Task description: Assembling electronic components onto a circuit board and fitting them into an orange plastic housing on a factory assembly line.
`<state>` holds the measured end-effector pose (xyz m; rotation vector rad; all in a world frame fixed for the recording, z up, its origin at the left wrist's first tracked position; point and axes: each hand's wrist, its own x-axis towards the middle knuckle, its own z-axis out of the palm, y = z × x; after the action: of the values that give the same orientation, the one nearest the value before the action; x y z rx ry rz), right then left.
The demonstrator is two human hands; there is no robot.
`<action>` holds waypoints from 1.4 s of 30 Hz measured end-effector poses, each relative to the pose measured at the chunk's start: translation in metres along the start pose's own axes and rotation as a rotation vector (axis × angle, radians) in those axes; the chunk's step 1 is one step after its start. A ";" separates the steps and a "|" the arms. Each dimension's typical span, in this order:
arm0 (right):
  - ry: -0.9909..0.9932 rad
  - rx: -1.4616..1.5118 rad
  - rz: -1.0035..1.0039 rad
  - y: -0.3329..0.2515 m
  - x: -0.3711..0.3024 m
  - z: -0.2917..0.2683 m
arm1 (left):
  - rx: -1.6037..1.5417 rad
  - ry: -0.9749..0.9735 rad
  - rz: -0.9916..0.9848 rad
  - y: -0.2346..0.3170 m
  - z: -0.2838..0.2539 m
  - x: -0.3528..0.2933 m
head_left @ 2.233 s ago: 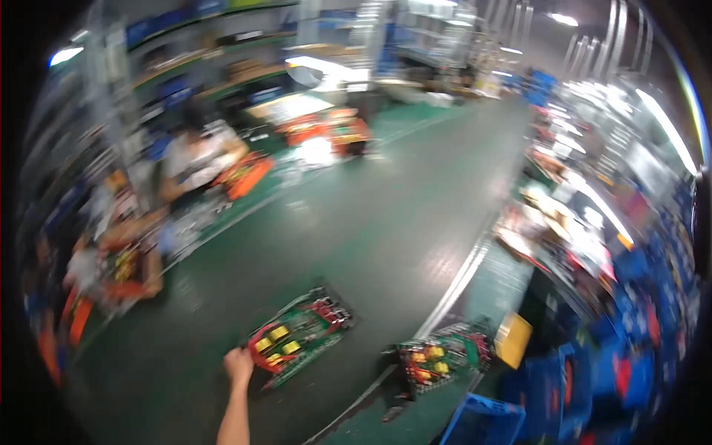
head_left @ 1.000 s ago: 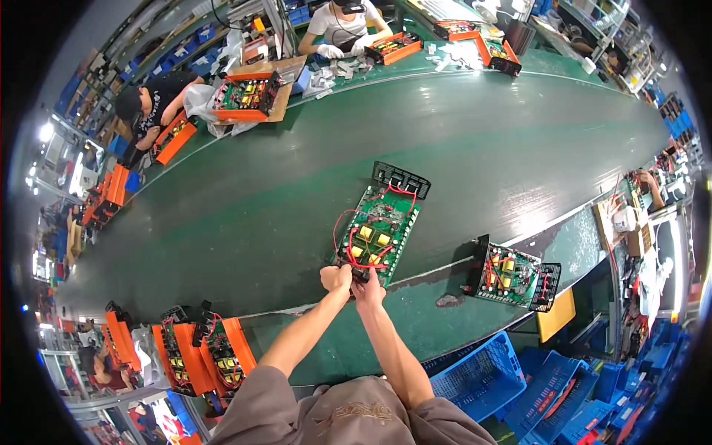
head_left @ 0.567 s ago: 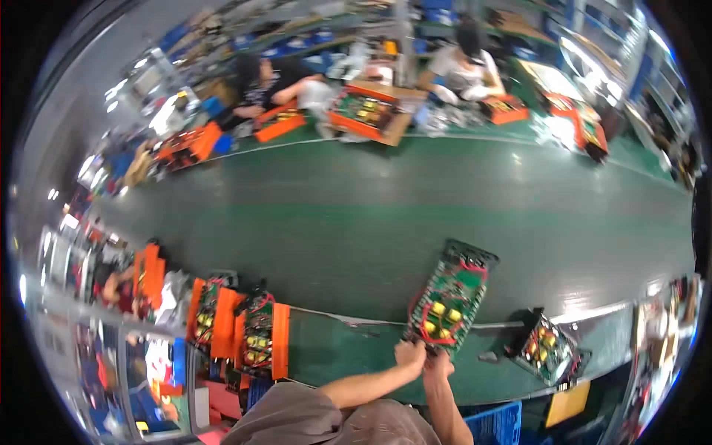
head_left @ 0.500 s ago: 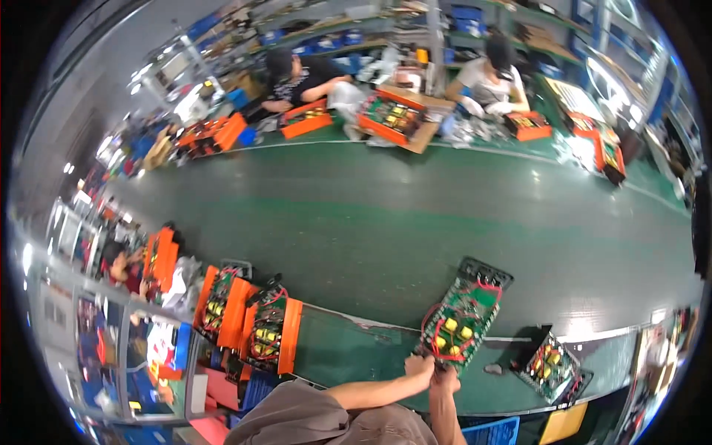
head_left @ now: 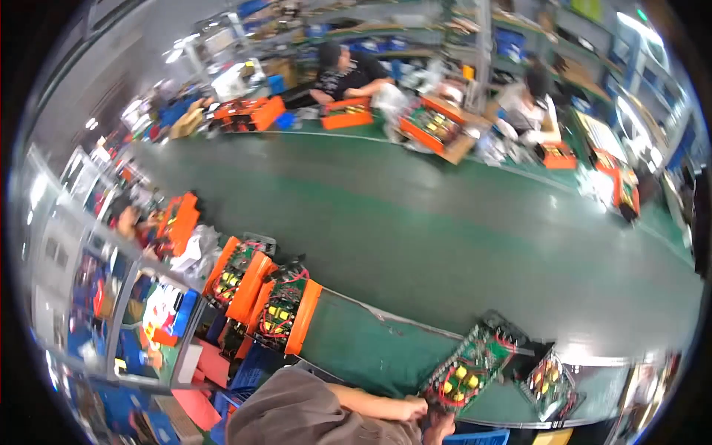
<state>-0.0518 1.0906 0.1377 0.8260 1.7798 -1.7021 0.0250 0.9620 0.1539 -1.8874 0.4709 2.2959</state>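
A long green circuit board (head_left: 486, 356) with yellow transformers, red wires and a black end piece lies slantwise at the bench's right part, its far end toward the walkway. At its near end, my left hand (head_left: 412, 409) is closed against the left corner. My right hand (head_left: 440, 426) is closed just beside it, gripping the same dark near end; the fingertips are partly hidden. Close by on the right sits a second, smaller circuit board (head_left: 547, 377) with yellow parts and a black plate.
Orange housings with boards inside (head_left: 280, 311) stand at the bench's left. A broad dark green surface (head_left: 415, 222) stretches beyond the bench. Across it, two people work among orange housings (head_left: 434, 126). A blue crate (head_left: 478, 437) is below the front edge.
The long board has come down and toward me, nearer the smaller board, with both hands still at its near end. The whole view has also turned and shifted.
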 end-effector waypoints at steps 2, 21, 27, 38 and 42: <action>0.025 0.013 -0.034 0.004 0.007 -0.002 | 0.066 -0.134 -0.139 -0.012 0.008 -0.032; 0.291 -0.019 0.004 0.007 -0.053 0.091 | -0.024 -0.352 -0.081 0.106 -0.086 -0.088; 0.295 0.006 -0.113 -0.018 -0.066 0.090 | -0.100 -0.363 -0.103 0.146 -0.129 -0.068; 0.153 0.014 -0.075 0.009 -0.068 0.083 | -0.269 -0.336 -0.074 0.166 -0.207 -0.031; 0.141 0.001 -0.148 -0.001 -0.071 0.080 | -0.216 -0.410 -0.093 0.153 -0.172 -0.044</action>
<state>-0.0075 1.0060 0.1863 0.8527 1.9778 -1.7762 0.1490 0.7670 0.1918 -1.4129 0.0842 2.6602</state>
